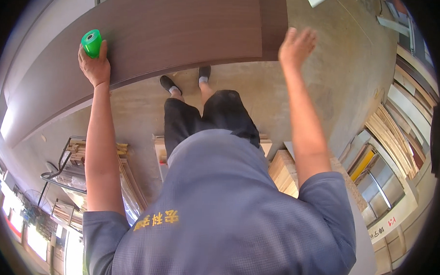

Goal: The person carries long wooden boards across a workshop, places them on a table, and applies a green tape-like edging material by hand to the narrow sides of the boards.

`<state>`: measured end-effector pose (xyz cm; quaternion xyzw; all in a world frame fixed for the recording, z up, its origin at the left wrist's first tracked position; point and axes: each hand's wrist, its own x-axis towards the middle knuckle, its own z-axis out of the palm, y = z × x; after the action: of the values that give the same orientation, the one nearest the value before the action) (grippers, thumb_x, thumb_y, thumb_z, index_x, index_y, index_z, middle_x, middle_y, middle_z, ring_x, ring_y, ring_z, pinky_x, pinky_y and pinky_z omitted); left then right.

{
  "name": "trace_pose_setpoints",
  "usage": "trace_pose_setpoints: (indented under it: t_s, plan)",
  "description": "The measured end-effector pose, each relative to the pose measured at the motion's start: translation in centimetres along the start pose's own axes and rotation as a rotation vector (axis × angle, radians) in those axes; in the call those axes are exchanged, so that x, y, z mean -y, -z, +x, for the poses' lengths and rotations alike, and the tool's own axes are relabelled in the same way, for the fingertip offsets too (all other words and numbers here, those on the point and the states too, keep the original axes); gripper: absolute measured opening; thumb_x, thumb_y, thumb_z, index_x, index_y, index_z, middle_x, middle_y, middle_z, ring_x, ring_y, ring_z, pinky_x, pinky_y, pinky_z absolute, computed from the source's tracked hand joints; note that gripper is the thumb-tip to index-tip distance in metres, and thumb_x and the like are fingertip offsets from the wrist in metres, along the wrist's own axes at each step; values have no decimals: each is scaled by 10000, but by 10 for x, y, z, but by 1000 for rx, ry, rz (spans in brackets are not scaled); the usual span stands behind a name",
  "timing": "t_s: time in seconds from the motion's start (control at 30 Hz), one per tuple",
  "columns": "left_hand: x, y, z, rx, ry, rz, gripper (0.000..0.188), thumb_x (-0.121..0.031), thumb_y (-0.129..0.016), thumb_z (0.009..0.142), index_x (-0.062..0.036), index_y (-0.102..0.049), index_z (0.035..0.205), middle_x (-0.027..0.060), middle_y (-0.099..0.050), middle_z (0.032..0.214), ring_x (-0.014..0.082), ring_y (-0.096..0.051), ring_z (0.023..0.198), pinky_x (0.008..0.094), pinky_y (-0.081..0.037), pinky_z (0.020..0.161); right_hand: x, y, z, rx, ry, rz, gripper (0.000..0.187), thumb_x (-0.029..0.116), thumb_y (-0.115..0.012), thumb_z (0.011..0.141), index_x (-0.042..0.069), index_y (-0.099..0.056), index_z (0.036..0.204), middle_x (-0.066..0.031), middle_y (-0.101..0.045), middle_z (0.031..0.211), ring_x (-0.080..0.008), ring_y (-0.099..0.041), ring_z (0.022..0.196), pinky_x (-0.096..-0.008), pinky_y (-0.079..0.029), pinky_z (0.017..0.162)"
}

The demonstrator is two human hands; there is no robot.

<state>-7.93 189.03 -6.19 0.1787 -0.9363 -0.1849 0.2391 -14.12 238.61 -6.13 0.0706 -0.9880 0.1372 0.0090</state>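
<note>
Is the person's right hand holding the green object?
No, the left hand holds the green object, while the right hand is open near the brown panel, nothing visible in it.

Bright green container point(91, 47); brown, faintly grained panel point(194, 30); grey-blue shirt point(218, 186).

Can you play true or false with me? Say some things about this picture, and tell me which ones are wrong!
1. The left hand holds a green thing. True.
2. The right hand is curled into a tight fist. False: it is open, with its fingers stretched out.
3. The big board is bright red. False: it is brown.
4. The person wears dark shoes. True.
5. The shorts are white. False: they are black.
6. The shirt has short sleeves. True.
</note>
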Motion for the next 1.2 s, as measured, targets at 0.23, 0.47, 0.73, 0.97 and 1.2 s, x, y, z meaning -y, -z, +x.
trace_pose_setpoints:
  t_s: [0.23, 0.47, 0.73, 0.97, 1.2]
  plan:
    - [4, -23, 3, 87, 99, -21, 543, -438, -771, 879, -26, -613, 1194, 193, -675, 1126, 426, -615, 1079, 498, -472, 931, 223, -56, -14, 113, 459, 282, 832, 563, -622, 910, 49, -408, 1528, -155, -341, 1621, -397, -264, 1517, -609, -226, 1206]
    - [5, -2, 5, 37, 53, -52, 579, -445, -747, 898, -18, -599, 1258, 200, -660, 1170, 422, -603, 1117, 499, -466, 951, -154, 39, -49, -145, -588, -75, 821, 462, -564, 1015, -16, -224, 1588, -284, -101, 1674, -431, -74, 1565, -538, -135, 1255]
    - [6, -5, -1, 106, 137, -74, 618, -483, -724, 905, -5, -582, 1272, 209, -638, 1214, 427, -579, 1153, 505, -455, 970, 176, -1, -52, 315, 440, 294, 815, 518, -599, 958, 41, -342, 1568, -162, -258, 1666, -311, -199, 1559, -474, -151, 1273]
    - [9, -2, 6, 35, 46, -46, 602, -464, -739, 895, -12, -587, 1262, 209, -625, 1274, 422, -569, 1183, 504, -452, 1002, -41, 71, -67, -63, 179, -169, 492, 272, -675, 942, 139, -595, 1409, -182, -412, 1579, -339, -384, 1469, -468, -279, 1222]
    - [8, 10, 1, 166, 86, -190, 712, -480, -733, 902, 12, -526, 1373, 229, -574, 1379, 412, -507, 1286, 501, -397, 1087, 26, 55, -49, 166, 687, 224, 370, 149, -697, 879, 145, -679, 1248, -53, -606, 1388, -293, -536, 1311, -445, -461, 1093]
